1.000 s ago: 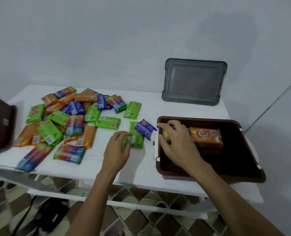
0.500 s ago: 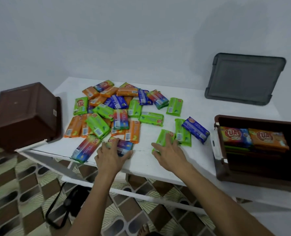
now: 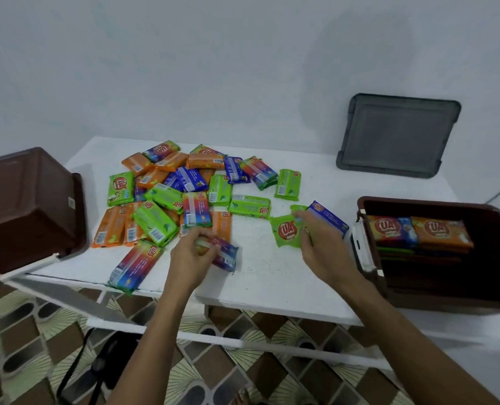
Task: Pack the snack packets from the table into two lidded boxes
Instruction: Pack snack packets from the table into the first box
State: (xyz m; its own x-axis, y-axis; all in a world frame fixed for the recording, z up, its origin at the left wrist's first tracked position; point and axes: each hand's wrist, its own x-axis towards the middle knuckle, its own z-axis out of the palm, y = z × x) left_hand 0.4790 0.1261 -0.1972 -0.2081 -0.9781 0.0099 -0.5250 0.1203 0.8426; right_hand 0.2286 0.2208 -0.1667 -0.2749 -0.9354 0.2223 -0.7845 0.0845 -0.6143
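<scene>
Snack packets [image 3: 184, 197] litter white table [image 3: 272, 276] against pale wall [image 3: 184, 68], patterned tiles [image 3: 272, 369] below.

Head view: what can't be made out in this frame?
Open box: cut by the right edge; dark interior hides lower packets.
Overturned box: cut by the left edge.
Multicolour packet: motion-blurred, partly under the left hand.
Green packet: right hand covers its side.

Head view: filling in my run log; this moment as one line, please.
left hand: grips rainbow packet | right hand: grips green packet | right brown box: open, partly filled | lid: leaning on wall
</scene>
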